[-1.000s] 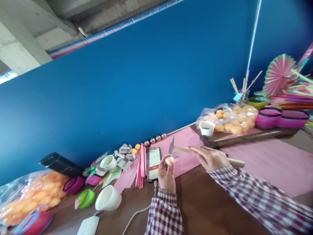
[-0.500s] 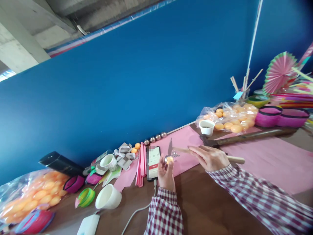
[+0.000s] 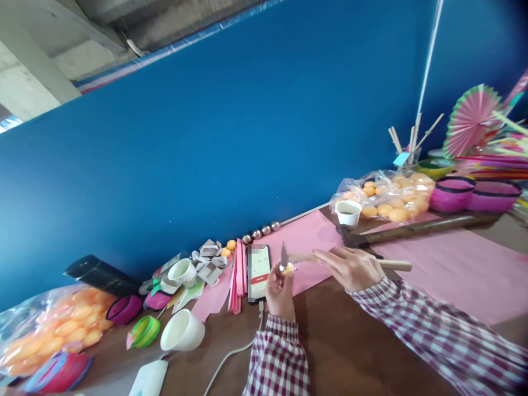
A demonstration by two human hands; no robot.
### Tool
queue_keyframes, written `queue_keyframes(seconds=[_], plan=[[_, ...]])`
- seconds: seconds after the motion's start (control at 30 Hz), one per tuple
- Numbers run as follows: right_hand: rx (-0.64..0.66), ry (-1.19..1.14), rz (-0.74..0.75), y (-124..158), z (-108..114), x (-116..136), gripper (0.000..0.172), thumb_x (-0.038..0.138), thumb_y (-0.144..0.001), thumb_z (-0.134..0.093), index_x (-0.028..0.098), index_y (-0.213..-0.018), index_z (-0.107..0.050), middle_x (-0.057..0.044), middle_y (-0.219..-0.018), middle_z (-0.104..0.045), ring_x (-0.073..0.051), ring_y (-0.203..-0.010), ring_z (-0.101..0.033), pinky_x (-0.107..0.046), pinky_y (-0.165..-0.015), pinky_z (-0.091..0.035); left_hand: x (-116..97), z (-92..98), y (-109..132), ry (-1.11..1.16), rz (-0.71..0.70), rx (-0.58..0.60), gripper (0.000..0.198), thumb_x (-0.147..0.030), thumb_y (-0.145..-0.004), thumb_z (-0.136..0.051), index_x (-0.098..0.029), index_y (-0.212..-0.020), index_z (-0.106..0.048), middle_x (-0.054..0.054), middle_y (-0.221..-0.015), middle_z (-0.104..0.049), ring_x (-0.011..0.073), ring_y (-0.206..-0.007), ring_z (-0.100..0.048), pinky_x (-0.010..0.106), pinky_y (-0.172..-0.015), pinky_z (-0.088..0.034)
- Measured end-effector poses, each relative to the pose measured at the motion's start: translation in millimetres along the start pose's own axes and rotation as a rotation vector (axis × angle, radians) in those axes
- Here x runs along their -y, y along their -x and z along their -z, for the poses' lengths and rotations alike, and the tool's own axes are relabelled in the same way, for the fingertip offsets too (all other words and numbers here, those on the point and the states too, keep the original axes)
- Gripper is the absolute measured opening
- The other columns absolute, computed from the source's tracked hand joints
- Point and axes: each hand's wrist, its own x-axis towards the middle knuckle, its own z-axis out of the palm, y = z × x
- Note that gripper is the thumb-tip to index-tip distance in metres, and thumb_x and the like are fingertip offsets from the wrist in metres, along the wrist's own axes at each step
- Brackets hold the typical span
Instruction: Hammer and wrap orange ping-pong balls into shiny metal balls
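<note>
My left hand (image 3: 280, 291) is raised over the brown table (image 3: 342, 346) and pinches a small orange ball (image 3: 287, 269) between its fingertips. My right hand (image 3: 350, 267) is closed round the wooden handle of a small hammer (image 3: 396, 265). The hammer's metal head (image 3: 284, 256) hangs right above the ball, touching or nearly touching it. Both sleeves are checked red and white. A phone (image 3: 259, 272) with a lit screen lies just left of my left hand, on pink paper (image 3: 454, 269).
A white cup (image 3: 182, 331), a green-yellow ring (image 3: 144, 332) and a white charger with its cable (image 3: 149, 378) lie at the front left. Bags of orange balls (image 3: 388, 198) sit at the right and far left. Pink baskets (image 3: 474, 195), paper fans and sticks stand at the right. Folded paper pieces lie by the blue wall.
The hammer head has come down and left, from beside the ball to right above it. My left hand has stayed in place, holding the ball.
</note>
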Motion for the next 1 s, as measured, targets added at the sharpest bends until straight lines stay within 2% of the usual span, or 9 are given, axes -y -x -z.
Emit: queue_keyframes(seconds=[0.17,0.27,0.4,0.53,0.77,0.9,1.0], plan=[[-0.030,0.002,-0.003,-1.3,1.2,0.3,0.027,0.027,-0.085,-0.042,0.027,-0.107,-0.059,0.000,-0.068,-0.063,-0.008,-0.057,-0.053,-0.022,-0.056,-0.032,-2.6,-1.1,1.3,-0.098,-0.002,-0.053,0.046,-0.019,-0.061,-0.069,-0.018,-0.105,-0.057,0.008,-0.111,-0.059,0.0202,-0.104,-0.054,0.032,-0.089,-0.040],[-0.028,0.038,0.026,-1.7,0.8,0.1,0.026,0.027,-0.085,-0.044,0.030,-0.104,-0.061,0.001,-0.063,-0.061,-0.008,-0.053,-0.051,-0.023,-0.054,-0.031,-3.1,-1.7,1.1,-0.159,0.006,-0.083,0.043,-0.017,-0.060,-0.069,-0.018,-0.101,-0.059,0.008,-0.108,-0.060,0.0207,-0.099,-0.056,0.032,-0.086,-0.042],[-0.044,-0.005,0.015,-1.2,0.2,-0.7,0.028,0.027,-0.086,-0.041,0.026,-0.107,-0.059,-0.001,-0.068,-0.063,-0.008,-0.058,-0.053,-0.022,-0.057,-0.033,-2.7,-1.5,-0.3,-0.151,-0.027,-0.077,0.043,-0.017,-0.059,-0.069,-0.018,-0.100,-0.059,0.008,-0.101,-0.063,0.0188,-0.091,-0.059,0.030,-0.081,-0.044],[-0.023,0.021,0.032,-0.5,-1.1,-0.9,0.026,0.026,-0.085,-0.043,0.028,-0.104,-0.061,0.000,-0.063,-0.061,-0.008,-0.054,-0.051,-0.022,-0.054,-0.031,-2.3,-0.9,-1.6,-0.205,0.012,-0.103,0.039,-0.018,-0.058,-0.069,-0.015,-0.096,-0.060,0.007,-0.090,-0.065,0.0168,-0.082,-0.060,0.030,-0.077,-0.044],[-0.013,0.013,0.056,-0.8,0.1,0.0,0.027,0.026,-0.085,-0.043,0.028,-0.107,-0.059,0.001,-0.065,-0.062,-0.008,-0.055,-0.052,-0.022,-0.055,-0.032,-6.8,-5.6,0.8,-0.131,0.033,-0.066,0.040,-0.015,-0.057,-0.069,-0.014,-0.096,-0.061,0.007,-0.088,-0.066,0.0170,-0.082,-0.061,0.028,-0.074,-0.045],[-0.020,-0.008,0.053,-1.2,1.1,-0.5,0.027,0.026,-0.085,-0.044,0.028,-0.106,-0.060,0.000,-0.066,-0.063,-0.008,-0.056,-0.052,-0.022,-0.056,-0.033,-10.1,-6.8,2.6,-0.180,-0.001,-0.048,0.038,-0.017,-0.057,-0.069,-0.012,-0.093,-0.062,0.007,-0.085,-0.066,0.0174,-0.079,-0.061,0.027,-0.070,-0.046],[-0.046,-0.045,0.024,-1.2,1.1,-3.2,0.028,0.026,-0.086,-0.041,0.025,-0.107,-0.060,-0.002,-0.071,-0.064,-0.009,-0.060,-0.054,-0.021,-0.058,-0.036,-7.1,-4.3,2.0,-0.185,-0.020,-0.049,0.039,-0.019,-0.059,-0.069,-0.014,-0.097,-0.061,0.006,-0.087,-0.066,0.0172,-0.082,-0.060,0.028,-0.073,-0.046]])
